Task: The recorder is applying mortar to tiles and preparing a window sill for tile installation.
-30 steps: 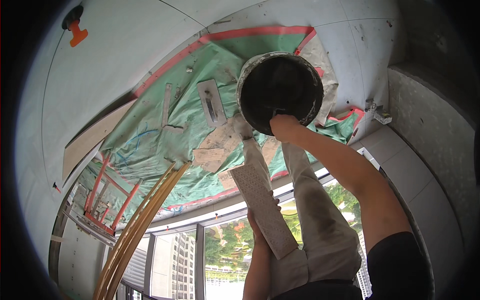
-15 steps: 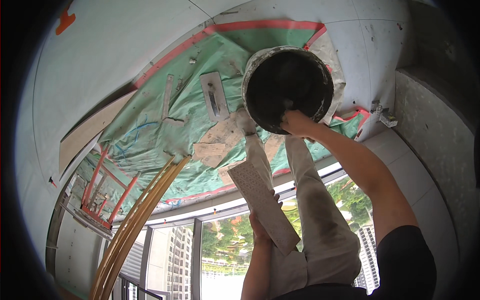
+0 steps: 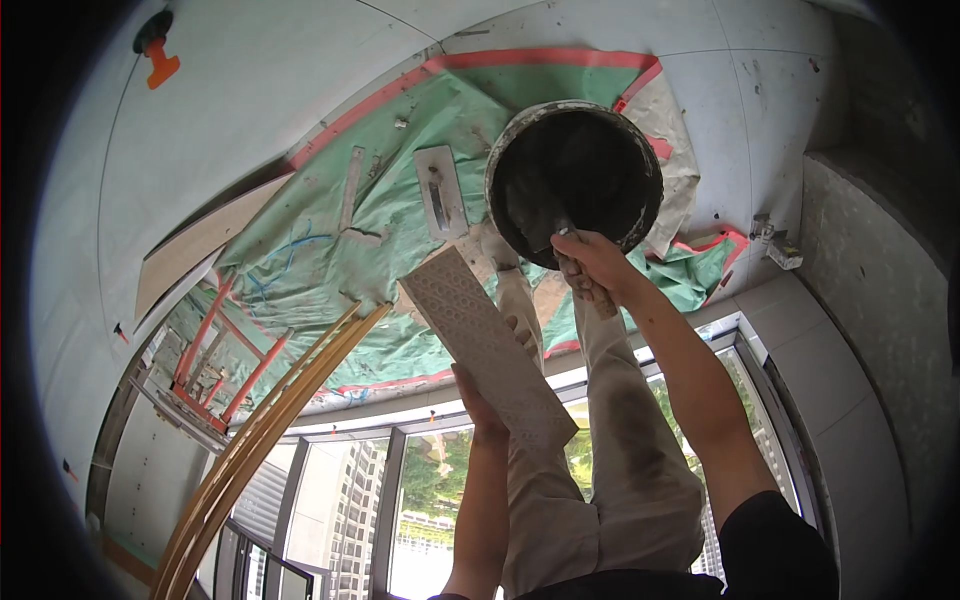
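A long, narrow tile with a patterned, textured back lies slanted in my left hand. The thumb is on its near edge, and fingertips show at the opposite edge. My right hand is closed at the near rim of a dark, crusted bucket. It grips what seems to be a trowel; the metal neck shows by the thumb, while the blade is hard to make out in the dark inside. The bucket's contents are too dark to tell.
A flat finishing trowel and a thin metal strip lie on the green sheet. Long wooden strips rise at the left near a red stand. A concrete ledge runs along the right. Windows stand at the near side.
My left hand has raised the tile forward and to the left, toward the bucket. My right hand has drawn slightly back at the rim, bringing the tool's neck into sight.
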### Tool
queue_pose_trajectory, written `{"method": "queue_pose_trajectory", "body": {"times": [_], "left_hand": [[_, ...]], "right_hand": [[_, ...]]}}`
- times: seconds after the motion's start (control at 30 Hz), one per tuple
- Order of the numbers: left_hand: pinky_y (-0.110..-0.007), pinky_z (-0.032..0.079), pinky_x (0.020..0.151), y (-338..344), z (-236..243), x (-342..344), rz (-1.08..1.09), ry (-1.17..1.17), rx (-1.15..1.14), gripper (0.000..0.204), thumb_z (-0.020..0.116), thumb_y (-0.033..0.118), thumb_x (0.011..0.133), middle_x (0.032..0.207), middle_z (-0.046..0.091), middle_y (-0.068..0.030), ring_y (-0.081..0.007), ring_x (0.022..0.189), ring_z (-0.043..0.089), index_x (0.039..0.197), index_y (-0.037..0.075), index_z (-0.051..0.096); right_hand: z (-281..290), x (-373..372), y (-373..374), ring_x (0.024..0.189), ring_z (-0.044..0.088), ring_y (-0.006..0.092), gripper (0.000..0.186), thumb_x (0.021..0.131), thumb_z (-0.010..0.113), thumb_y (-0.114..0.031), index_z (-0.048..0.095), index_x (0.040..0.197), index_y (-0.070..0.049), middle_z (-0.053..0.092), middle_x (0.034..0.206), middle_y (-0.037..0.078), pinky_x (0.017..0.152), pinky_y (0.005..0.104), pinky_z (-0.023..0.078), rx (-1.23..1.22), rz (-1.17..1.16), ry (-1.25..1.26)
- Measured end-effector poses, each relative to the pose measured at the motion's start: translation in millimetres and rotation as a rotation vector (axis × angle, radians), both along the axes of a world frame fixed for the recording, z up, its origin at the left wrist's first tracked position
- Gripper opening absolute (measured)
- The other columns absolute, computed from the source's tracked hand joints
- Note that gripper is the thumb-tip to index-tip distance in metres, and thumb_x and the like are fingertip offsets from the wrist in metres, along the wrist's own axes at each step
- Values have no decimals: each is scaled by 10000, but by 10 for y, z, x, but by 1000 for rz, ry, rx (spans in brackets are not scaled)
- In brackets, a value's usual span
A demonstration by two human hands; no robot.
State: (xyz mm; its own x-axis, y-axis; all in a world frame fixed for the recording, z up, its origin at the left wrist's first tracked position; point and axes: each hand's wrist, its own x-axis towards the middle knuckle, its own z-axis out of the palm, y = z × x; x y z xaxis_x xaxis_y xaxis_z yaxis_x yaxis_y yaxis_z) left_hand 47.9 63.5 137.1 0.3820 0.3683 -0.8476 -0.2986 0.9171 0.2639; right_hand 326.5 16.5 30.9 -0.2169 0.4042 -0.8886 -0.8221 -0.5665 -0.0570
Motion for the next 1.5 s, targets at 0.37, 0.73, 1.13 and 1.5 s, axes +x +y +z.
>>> {"method": "queue_pose_trajectory", "body": {"times": [0.37, 0.73, 1.13, 1.5], "left_hand": [[-557, 322, 1364, 577, -730, 905, 11, -365, 96, 1019, 381, 785, 1112, 1754, 432, -232, -421, 1620, 430, 1780, 29, 239], [-580, 439, 1294, 220, -1006, 1408, 149, -505, -172, 1045, 438, 833, 1063, 1783, 403, -207, -407, 1569, 495, 1774, 78, 307], [-636, 400, 1304, 524, -555, 611, -62, -414, -182, 983, 301, 811, 1111, 1760, 424, -247, -499, 1578, 468, 1789, 100, 265], [-632, 375, 1323, 630, 19, 450, -16, -411, -152, 1018, 301, 841, 1090, 1777, 400, -225, -492, 1593, 445, 1792, 105, 254]], "right_hand": [[2471, -374, -501, 627, 622, 92, 258, 1085, 681, -142, 590, 1280, 1, 687, 793, 36, 591, 283, 502, 196, 146, -758], [2167, -1383, -846, 591, 683, 222, 318, 1107, 704, -185, 597, 1277, 61, 655, 700, 126, 564, 397, 499, 34, 205, -897], [-278, -10, -1765, 896, 740, 412, 373, 1026, 780, -267, 601, 1282, -63, 706, 1082, 192, 717, 531, 607, 143, 1193, -1578], [327, -362, -3206, 902, 726, 420, 262, 1004, 764, -207, 682, 1225, -92, 696, 1003, 181, 758, 561, 578, -83, 1295, -1430]]}}
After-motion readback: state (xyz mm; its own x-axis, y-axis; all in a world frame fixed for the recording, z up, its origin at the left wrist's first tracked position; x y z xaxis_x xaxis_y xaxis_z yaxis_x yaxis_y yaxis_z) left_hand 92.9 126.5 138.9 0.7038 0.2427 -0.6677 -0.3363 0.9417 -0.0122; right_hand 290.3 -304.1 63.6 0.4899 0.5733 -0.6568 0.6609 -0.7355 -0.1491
